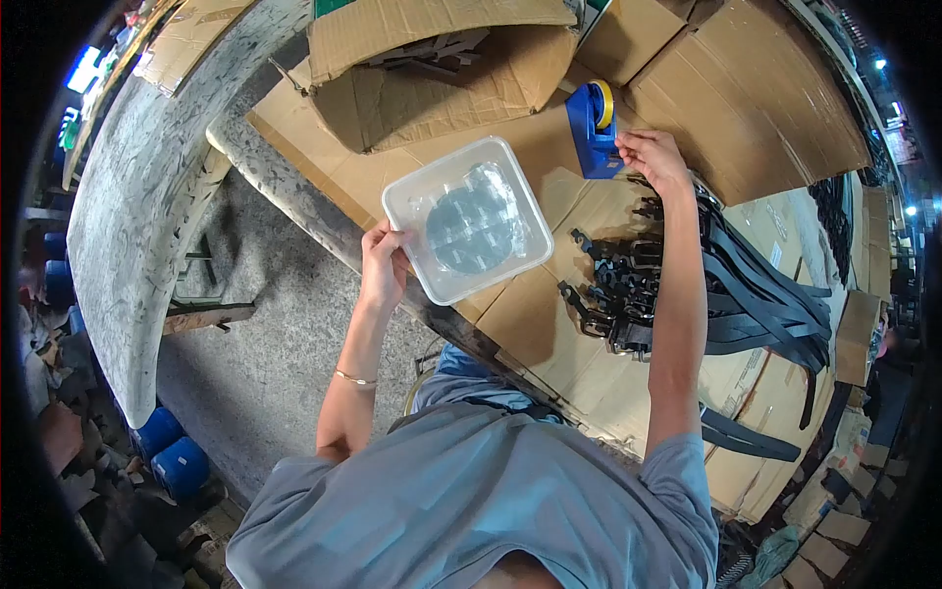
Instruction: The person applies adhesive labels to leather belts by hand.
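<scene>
My left hand (386, 257) grips the left rim of a square, translucent plastic container (476, 224), thumb over the edge. The container is tilted with its opening toward me, and I make out nothing inside it. At the back of the table stands a blue tape dispenser (587, 142) with a yellow-cored roll of tape (605, 104). The fingers of my right hand (655, 157) are pinched together at the dispenser's right side; what is between them is too small to tell. Below that forearm lies a bundle of black belts (751, 294) with metal buckles (613, 309).
An open cardboard box (442, 98) with dark flat pieces inside stands behind the container. Larger cardboard boxes (751, 98) rise at the back right. Flattened cardboard (535, 339) covers the table. To the left is a worn, pale curved tabletop (147, 216), with blue drums (180, 465) below.
</scene>
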Motion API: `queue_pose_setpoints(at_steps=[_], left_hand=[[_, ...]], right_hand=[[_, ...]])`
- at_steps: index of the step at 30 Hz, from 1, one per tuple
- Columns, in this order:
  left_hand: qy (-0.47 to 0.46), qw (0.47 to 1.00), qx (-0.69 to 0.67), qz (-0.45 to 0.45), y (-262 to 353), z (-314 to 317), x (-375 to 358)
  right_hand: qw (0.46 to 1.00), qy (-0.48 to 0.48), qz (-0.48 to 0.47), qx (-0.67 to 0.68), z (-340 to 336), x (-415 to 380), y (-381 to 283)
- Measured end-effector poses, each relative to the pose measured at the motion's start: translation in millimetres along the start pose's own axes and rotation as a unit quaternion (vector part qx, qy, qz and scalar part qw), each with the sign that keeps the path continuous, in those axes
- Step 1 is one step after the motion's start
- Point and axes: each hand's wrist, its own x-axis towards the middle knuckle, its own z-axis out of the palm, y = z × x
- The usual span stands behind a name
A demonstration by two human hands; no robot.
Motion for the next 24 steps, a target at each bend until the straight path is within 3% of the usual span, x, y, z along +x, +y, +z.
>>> queue_pose_setpoints(at_steps=[11, 24], left_hand=[[-0.028, 0.999, -0.005, -0.047, 7, 1, 0], [-0.003, 0.999, -0.002, -0.044, 1, -11, 11]], right_hand=[[0.997, 0.073, -0.013, -0.031, 11, -15, 13], [0.997, 0.069, -0.042, 0.004, 9, -27, 48]])
